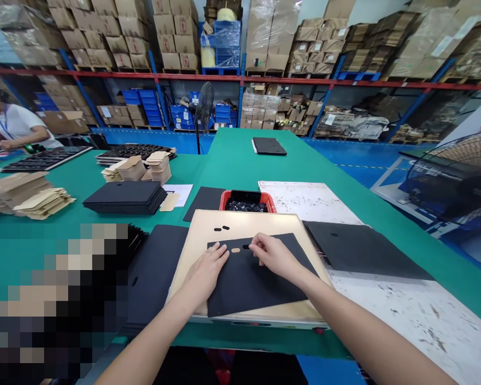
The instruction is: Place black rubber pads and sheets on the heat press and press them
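A black sheet (252, 278) lies flat on a tan board (208, 227) at the near edge of the green table (240, 155), and both hands rest on its far edge. The left hand (204, 272) lies open and flat, palm down, pinning the sheet near its oval slot (235, 249). The right hand (273, 255) pinches at the edge just beside a second, darker slot, thumb and fingertips drawn together; whether a small part sits between them I cannot tell. This looks like the fitting step: seating something into the sheet's cut-outs while it is held in register. Just beyond the board a red tray (226, 199) holds small black parts, and a second black sheet (364, 251) lies to the right. The next move likely calls for a firm press with the sheet kept from sliding.
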`<control>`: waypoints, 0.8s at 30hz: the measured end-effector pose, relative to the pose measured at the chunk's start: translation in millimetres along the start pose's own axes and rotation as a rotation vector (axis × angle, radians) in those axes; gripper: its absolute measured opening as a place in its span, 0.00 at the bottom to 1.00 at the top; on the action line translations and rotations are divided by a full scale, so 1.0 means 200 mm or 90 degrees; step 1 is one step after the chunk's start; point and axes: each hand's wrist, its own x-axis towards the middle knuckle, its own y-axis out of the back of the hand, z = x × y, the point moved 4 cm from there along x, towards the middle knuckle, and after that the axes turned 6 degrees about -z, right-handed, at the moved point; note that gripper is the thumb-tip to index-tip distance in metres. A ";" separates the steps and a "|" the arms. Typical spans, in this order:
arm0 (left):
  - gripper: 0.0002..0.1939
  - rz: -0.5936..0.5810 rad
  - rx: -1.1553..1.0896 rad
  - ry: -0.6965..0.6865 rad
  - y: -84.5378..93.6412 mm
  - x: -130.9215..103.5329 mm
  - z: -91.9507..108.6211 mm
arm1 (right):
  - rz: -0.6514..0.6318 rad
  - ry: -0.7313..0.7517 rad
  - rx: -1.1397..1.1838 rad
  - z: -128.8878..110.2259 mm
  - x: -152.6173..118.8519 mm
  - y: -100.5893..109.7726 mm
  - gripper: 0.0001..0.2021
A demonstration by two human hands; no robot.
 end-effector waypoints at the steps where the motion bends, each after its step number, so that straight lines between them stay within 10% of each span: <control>1: 0.26 -0.015 0.010 -0.006 -0.02 -0.01 0.00 | -0.027 -0.028 0.055 0.02 0.01 -0.01 0.06; 11: 0.32 -0.072 0.043 -0.037 -0.07 -0.08 0.03 | -0.217 -0.198 0.267 0.04 0.13 -0.19 0.12; 24: 0.26 -0.022 0.088 -0.027 -0.10 -0.06 0.01 | -0.232 -0.215 0.221 0.03 0.15 -0.18 0.16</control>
